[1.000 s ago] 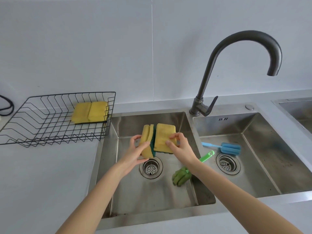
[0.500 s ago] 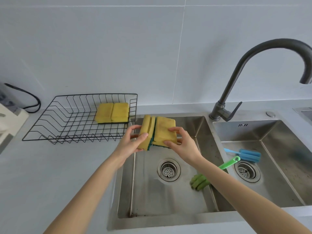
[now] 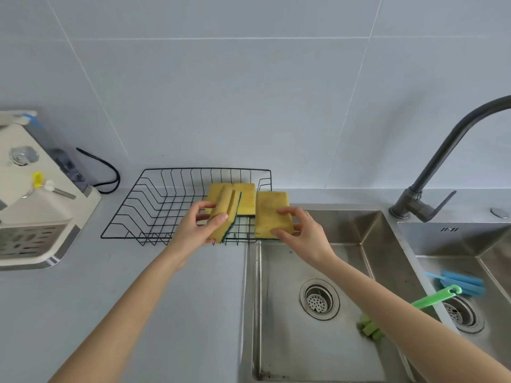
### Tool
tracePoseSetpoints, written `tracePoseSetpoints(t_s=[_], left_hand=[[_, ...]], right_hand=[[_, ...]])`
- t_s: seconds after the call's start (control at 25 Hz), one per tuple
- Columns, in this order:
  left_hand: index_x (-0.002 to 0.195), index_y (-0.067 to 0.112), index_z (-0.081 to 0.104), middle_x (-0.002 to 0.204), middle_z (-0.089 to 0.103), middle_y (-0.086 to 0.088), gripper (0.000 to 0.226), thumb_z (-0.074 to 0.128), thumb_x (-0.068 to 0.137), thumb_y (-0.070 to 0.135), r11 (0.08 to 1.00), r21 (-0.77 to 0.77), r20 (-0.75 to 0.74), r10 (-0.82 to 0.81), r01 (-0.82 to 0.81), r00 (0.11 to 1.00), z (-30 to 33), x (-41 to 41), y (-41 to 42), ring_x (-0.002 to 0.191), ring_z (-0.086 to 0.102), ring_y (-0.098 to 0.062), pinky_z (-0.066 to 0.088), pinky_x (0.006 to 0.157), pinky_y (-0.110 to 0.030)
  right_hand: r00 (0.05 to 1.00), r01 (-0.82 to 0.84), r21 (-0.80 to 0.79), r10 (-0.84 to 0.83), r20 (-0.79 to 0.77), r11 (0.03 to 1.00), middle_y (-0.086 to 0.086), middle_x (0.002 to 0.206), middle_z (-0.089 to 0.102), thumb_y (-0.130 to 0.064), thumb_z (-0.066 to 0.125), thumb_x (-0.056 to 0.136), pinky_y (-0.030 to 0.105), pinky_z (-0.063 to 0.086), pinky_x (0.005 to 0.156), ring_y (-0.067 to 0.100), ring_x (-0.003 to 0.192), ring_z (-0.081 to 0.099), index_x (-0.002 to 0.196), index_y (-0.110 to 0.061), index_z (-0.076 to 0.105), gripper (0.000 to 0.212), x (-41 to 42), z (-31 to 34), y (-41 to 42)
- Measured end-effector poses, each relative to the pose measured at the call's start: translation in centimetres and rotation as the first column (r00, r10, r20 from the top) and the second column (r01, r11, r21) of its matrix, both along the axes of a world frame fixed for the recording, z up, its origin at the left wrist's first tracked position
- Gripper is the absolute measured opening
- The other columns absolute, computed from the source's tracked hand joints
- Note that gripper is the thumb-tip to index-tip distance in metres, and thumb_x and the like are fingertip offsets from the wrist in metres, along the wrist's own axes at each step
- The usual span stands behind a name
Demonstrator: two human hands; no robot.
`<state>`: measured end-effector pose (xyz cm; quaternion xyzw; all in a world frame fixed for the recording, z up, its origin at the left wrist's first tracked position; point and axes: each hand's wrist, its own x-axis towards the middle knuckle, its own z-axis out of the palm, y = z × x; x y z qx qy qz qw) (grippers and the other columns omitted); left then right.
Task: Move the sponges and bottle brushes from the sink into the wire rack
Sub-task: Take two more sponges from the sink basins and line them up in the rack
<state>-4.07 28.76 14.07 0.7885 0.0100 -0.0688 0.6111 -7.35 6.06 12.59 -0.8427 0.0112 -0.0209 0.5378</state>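
Note:
My left hand (image 3: pixel 197 226) grips a yellow sponge with a green scouring side (image 3: pixel 225 212), held on edge over the front right part of the black wire rack (image 3: pixel 154 205). My right hand (image 3: pixel 301 230) holds a second yellow sponge (image 3: pixel 269 211) flat, just past the rack's right end at the sink's back left corner. Two yellow sponges (image 3: pixel 246 199) lie in the rack's back right corner, partly hidden by the held one. A green bottle brush (image 3: pixel 431 299) leans on the divider between the basins, its foam head (image 3: pixel 372 328) in the left basin. A blue bottle brush (image 3: pixel 461 283) lies in the right basin.
The steel double sink (image 3: pixel 345 225) fills the lower right, with a drain (image 3: pixel 319 298) in the left basin. A dark faucet (image 3: pixel 431 186) rises at the back right. A beige appliance (image 3: pixel 33 205) with a black cord (image 3: pixel 107 172) stands on the grey counter (image 3: pixel 110 286) at left.
Both hands have carried their sponges left and back, from above the left basin to the rack's right end. The two sponges, held together before, are now apart. The view has swung left.

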Motion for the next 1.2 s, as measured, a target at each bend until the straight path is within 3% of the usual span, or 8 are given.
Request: tracePoseSetpoints(t_s=[0.12,0.2,0.36,0.44,0.56,0.8,0.96,1.2], left_hand=[[0.104,0.031,0.047,0.100,0.053,0.007,0.034,0.066,0.076,0.036,0.995,0.059,0.013,0.079,-0.080,0.997,-0.2,1.1,2.5,0.086,0.058,-0.008,0.051,0.058,-0.021],[0.106,0.029,0.047,0.107,0.053,0.000,0.036,0.067,0.076,0.035,0.987,0.100,0.019,0.121,-0.122,0.992,-0.4,1.9,3.8,0.091,0.059,-0.017,0.053,0.065,-0.029],[0.109,0.025,0.049,0.116,0.053,-0.006,0.038,0.067,0.077,0.033,0.958,0.237,0.051,0.155,-0.163,0.987,-0.9,3.4,6.0,0.103,0.055,-0.026,0.053,0.083,-0.045],[0.113,0.020,0.049,0.121,0.054,-0.010,0.040,0.067,0.078,0.030,0.946,0.259,0.071,0.182,-0.194,0.981,-1.1,4.3,7.0,0.107,0.055,-0.028,0.051,0.087,-0.049],[0.115,0.019,0.049,0.123,0.053,-0.011,0.041,0.065,0.079,0.030,0.928,0.301,0.084,0.202,-0.218,0.976,-1.6,5.5,8.4,0.106,0.054,-0.027,0.051,0.085,-0.042],[0.118,0.017,0.049,0.125,0.054,-0.011,0.044,0.064,0.080,0.033,0.898,0.326,0.104,0.278,-0.297,0.955,-2.7,7.9,10.6,0.110,0.053,-0.028,0.048,0.089,-0.044],[0.118,0.018,0.049,0.123,0.054,-0.009,0.045,0.064,0.079,0.034,0.893,0.297,0.094,0.324,-0.337,0.941,-3.3,9.4,11.8,0.109,0.053,-0.027,0.044,0.086,-0.038],[0.119,0.020,0.048,0.124,0.053,-0.008,0.046,0.064,0.078,0.036,0.887,0.304,0.096,0.333,-0.346,0.938,-4.0,11.3,12.9,0.109,0.053,-0.025,0.041,0.081,-0.033]], right_hand=[[1.000,-0.004,-0.033,0.004,-0.002,0.999,-0.006,0.110,0.054,-0.024,0.070,0.077,0.004,0.044,0.053,0.011,0.084,0.057,0.103,-0.035,0.053,0.032,1.6,0.1,2.0],[1.000,-0.014,-0.045,0.013,-0.006,0.999,-0.005,0.109,0.055,-0.023,0.070,0.078,0.000,0.043,0.058,0.007,0.083,0.055,0.107,-0.030,0.055,0.034,2.6,0.1,3.3],[0.999,-0.037,-0.113,0.035,-0.023,0.993,-0.003,0.106,0.058,-0.026,0.069,0.078,0.018,0.039,0.075,0.012,0.092,0.052,0.111,-0.027,0.055,0.036,4.7,-0.3,5.3],[0.998,-0.054,-0.145,0.049,-0.036,0.988,-0.003,0.105,0.058,-0.028,0.069,0.078,0.021,0.038,0.077,0.013,0.094,0.052,0.112,-0.027,0.054,0.037,5.9,-0.6,6.2],[0.995,-0.088,-0.179,0.079,-0.057,0.980,-0.005,0.102,0.056,-0.031,0.068,0.078,0.019,0.037,0.072,0.010,0.089,0.051,0.112,-0.028,0.053,0.037,7.6,-1.0,7.7],[0.983,-0.182,-0.289,0.169,-0.070,0.940,0.002,0.117,0.056,-0.031,0.065,0.080,0.029,0.041,0.084,0.021,0.099,0.053,0.117,-0.025,0.051,0.040,11.5,-1.6,11.4],[0.978,-0.208,-0.391,0.197,-0.067,0.896,0.004,0.124,0.056,-0.033,0.062,0.082,0.040,0.036,0.100,0.025,0.115,0.045,0.121,-0.023,0.049,0.041,14.3,-2.5,14.2],[0.977,-0.209,-0.578,0.200,-0.080,0.789,0.004,0.123,0.056,-0.042,0.057,0.085,0.036,0.031,0.094,0.028,0.115,0.040,0.123,-0.025,0.045,0.043,18.0,-4.5,17.1]])
